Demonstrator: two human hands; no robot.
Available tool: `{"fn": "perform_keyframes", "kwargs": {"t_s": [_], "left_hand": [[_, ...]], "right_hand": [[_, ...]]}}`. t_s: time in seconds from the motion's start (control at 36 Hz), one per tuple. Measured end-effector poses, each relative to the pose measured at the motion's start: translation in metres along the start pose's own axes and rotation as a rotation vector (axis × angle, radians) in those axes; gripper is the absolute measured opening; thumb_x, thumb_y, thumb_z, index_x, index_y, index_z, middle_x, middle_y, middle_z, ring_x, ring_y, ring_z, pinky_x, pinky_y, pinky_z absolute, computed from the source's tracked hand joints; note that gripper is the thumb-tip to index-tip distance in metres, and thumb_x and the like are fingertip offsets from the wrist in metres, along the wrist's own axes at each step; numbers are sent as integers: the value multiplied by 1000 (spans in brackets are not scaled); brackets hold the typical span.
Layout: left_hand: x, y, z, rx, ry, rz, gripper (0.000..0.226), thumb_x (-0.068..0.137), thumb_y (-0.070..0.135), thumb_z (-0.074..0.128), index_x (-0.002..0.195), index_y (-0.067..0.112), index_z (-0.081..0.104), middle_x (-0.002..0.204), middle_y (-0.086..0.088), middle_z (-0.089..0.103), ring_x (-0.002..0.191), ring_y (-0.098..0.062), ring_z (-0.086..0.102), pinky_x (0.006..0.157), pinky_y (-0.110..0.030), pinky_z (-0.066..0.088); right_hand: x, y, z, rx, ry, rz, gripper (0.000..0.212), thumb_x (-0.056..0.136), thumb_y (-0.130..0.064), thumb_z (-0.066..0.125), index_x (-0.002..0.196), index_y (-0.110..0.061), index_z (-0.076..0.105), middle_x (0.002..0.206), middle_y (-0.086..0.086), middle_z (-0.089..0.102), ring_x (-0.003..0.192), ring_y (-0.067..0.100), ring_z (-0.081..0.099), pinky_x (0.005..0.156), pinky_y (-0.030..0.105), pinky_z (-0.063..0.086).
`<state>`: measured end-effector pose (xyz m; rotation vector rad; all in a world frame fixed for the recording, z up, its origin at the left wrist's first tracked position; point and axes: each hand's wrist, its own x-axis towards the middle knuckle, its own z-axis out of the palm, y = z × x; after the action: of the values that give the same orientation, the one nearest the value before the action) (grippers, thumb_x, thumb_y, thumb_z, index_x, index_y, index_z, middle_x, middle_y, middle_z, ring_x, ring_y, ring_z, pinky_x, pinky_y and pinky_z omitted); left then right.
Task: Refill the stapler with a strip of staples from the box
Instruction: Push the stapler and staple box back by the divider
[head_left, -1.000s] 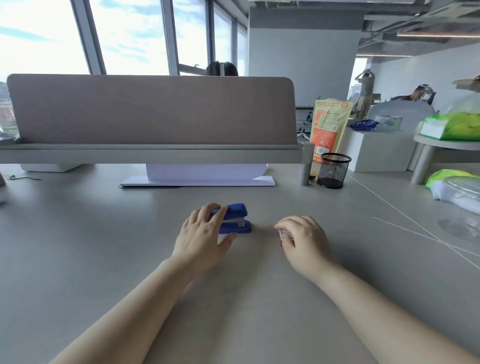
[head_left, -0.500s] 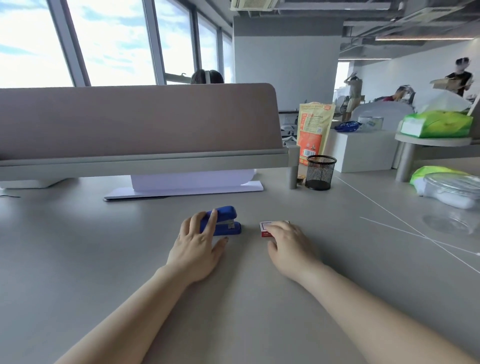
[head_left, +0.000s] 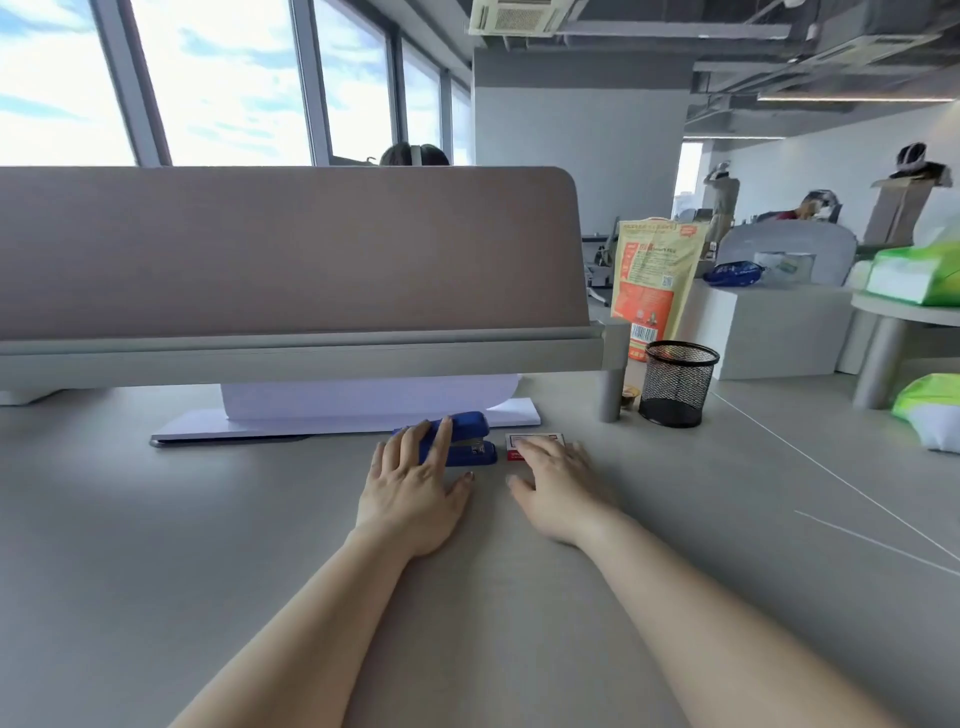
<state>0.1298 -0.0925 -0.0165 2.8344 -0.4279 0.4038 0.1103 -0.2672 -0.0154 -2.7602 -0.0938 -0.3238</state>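
Stapler (head_left: 467, 439) and staple box (head_left: 535, 442) under spread hands, grey office desk (head_left: 156, 545).

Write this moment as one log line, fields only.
stage: start | left hand: on stapler, closed | right hand: on staple box | staples: not out

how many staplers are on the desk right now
1. The blue plastic stapler lies on the grey desk under the left hand's fingers, beside the small red-and-white staple box. Others may be hidden.

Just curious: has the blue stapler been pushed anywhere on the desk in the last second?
Yes. The stapler has slid away from the person, and now sits right beside the white stand under the desk divider.
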Motion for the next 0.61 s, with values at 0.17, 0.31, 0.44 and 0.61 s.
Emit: {"fn": "perform_keyframes", "kwargs": {"t_s": [0.17,0.31,0.44,0.61], "left_hand": [[4,-1,3,-13,12,3,70,88,56,27,144,31,-7,155,-1,6,142,-24,0,118,-38,1],[3,-1,4,-21,27,-2,70,88,55,29,144,30,-6,155,-1,7,142,-23,0,118,-37,0],[3,-1,4,-14,32,1,70,88,55,28,144,30,-6,155,-1,7,142,-23,0,118,-37,0],[4,-1,4,-18,27,-2,70,88,56,28,144,30,-7,155,-1,7,142,-24,0,118,-39,2]], "right_hand": [[14,4,4,21,2,-18,51,90,-36,41,138,-19,34,150,-1,33,136,24,28,116,35,15],[11,3,3,24,9,-21,50,92,-35,40,139,-19,32,151,-3,30,137,24,26,115,34,15],[11,4,4,19,25,-41,49,92,-35,41,138,-19,34,150,-2,32,135,24,28,114,34,18],[10,4,3,3,37,-53,49,93,-35,40,138,-18,34,150,-2,33,136,23,27,113,33,17]]}}
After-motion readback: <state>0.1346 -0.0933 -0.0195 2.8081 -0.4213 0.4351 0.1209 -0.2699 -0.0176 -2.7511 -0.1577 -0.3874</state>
